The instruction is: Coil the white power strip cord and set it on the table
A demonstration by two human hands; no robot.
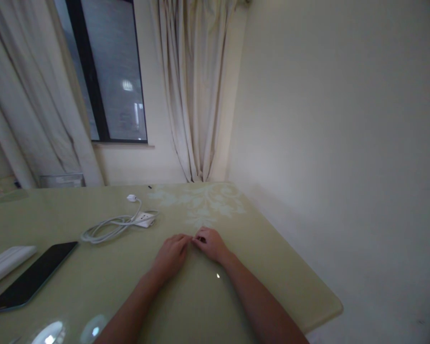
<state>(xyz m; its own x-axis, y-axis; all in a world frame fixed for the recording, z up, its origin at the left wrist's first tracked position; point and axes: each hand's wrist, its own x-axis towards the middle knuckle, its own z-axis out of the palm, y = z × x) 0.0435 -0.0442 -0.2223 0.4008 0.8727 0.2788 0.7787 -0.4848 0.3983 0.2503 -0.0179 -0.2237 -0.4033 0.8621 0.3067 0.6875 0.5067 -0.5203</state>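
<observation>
My left hand (172, 254) rests low over the greenish tabletop (200, 306), fingers together and pointing right. Its fingertips meet those of my right hand (212, 243), whose fingers are curled into a pinch. A small dark spot shows within the right hand's curl; whether it is an object or shadow I cannot tell. Anything between the touching fingertips is too small to make out. To the left of both hands lies a white power strip (143, 220) with its pale cord (109, 229) coiled beside it and a white plug (131, 198) behind.
A dark flat panel (34, 277) like a tablet and a long white object (7, 265) lie at the left. One tiny dark item (149, 187) sits near the back edge. A wall (337, 143) runs along the right; curtains (195, 91) and a window (114, 71) stand behind.
</observation>
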